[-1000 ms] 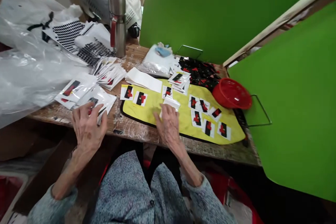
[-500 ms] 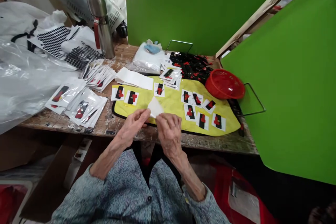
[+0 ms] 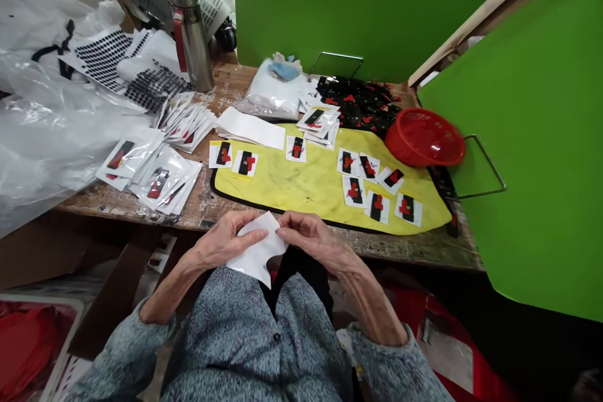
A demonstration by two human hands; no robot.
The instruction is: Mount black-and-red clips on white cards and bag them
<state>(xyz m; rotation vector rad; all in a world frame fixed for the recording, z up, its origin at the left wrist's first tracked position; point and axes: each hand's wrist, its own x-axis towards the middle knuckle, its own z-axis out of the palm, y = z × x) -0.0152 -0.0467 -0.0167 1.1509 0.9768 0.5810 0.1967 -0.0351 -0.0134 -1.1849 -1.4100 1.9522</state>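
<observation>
My left hand (image 3: 230, 240) and my right hand (image 3: 313, 239) hold a white paper sheet (image 3: 255, 250) between them, just off the table's front edge above my lap. Its lower part hangs toward my knees. Beyond my hands lies a yellow cloth mat (image 3: 320, 191) with a black border, bearing several white cards (image 3: 354, 191) printed with black and red shapes. A stack of blank white sheets (image 3: 249, 127) lies at the mat's far left edge.
Several printed packets (image 3: 153, 173) lie on the worn wooden table (image 3: 113, 198) left of the mat. Further back are a steel thermos (image 3: 187, 25), clear plastic sheeting (image 3: 51, 138) and a red basket (image 3: 424, 137). Green panels (image 3: 527, 138) stand along the right.
My hands have moved toward me and closer together, lifting the white sheet off the mat and over the table's front edge. The view has shifted slightly.
</observation>
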